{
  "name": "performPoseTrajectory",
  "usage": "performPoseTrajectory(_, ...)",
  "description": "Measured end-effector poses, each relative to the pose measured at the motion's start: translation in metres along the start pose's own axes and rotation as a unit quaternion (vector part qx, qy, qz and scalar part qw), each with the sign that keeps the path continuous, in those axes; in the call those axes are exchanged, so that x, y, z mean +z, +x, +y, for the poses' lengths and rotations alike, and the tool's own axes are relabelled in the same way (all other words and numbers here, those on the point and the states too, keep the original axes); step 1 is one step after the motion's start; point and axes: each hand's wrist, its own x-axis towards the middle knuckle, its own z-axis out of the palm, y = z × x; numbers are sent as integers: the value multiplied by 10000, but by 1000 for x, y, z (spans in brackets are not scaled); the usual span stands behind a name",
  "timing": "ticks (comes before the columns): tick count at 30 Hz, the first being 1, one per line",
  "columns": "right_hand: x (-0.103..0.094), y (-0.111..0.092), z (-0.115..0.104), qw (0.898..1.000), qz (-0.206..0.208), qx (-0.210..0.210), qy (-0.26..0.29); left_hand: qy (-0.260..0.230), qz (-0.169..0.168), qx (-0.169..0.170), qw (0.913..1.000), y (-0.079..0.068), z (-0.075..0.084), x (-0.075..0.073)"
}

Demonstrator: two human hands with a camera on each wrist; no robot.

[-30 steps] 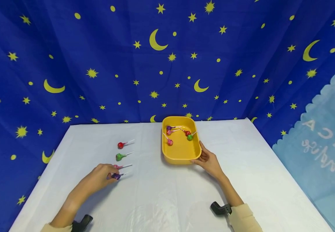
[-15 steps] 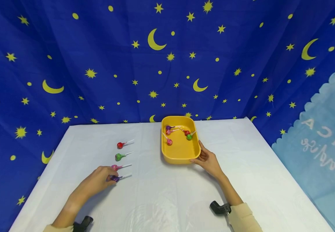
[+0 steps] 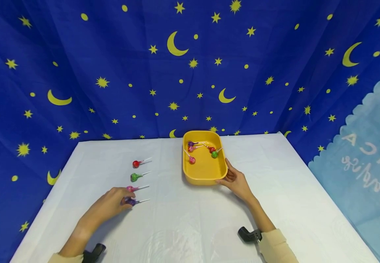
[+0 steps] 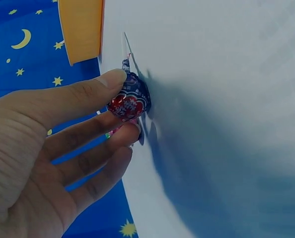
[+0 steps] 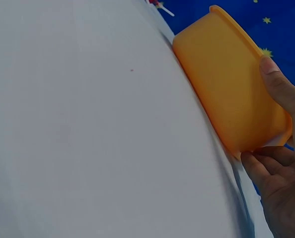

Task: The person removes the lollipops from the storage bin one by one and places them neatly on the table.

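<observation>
My left hand (image 3: 112, 202) pinches the head of a purple lollipop (image 3: 131, 201) between thumb and fingers, low over the table's left side. Its white stick points right. In the left wrist view, the dark blue and red wrapper of this lollipop (image 4: 130, 101) shows beside the thumb. Just beyond lie a pink lollipop (image 3: 131, 189), a green lollipop (image 3: 135, 177) and a red lollipop (image 3: 136, 164), one above another. My right hand (image 3: 237, 183) holds the near right corner of a yellow bin (image 3: 205, 180), thumb near the rim in the right wrist view (image 5: 227, 84).
Several lollipops lie inside the bin, among them another green lollipop (image 3: 214, 154) and another pink lollipop (image 3: 192, 160). A white cover lies over the table (image 3: 183, 223). Behind it hangs a blue curtain (image 3: 137, 69) with yellow stars and moons.
The purple lollipop's head has shifted slightly left and down with my left hand, and its stick now shows fully, pointing right. My right hand stays at the bin.
</observation>
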Motion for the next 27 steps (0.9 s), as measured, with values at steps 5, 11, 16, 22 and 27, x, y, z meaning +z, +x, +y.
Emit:
performPoseTrajectory(5,0,0,2,9999,48,-104,-16,6,-115,-106,9999,0,0,-2)
performPoseTrajectory(11,1,1,0,9999,41,-139,-26,-29,-163,-130,9998,0,-1,-5)
performPoseTrajectory(16,1,2,1,9999,24,-151,5,140,-76,-199,9997,0,4,-8)
performPoseTrajectory(22,0,2,1,10000,33,-69,17,328,208,10,9992,9,16,-7)
performPoseTrajectory(27,1,-1,1,10000,66,-30,36,39,348,391,9986,30,33,1)
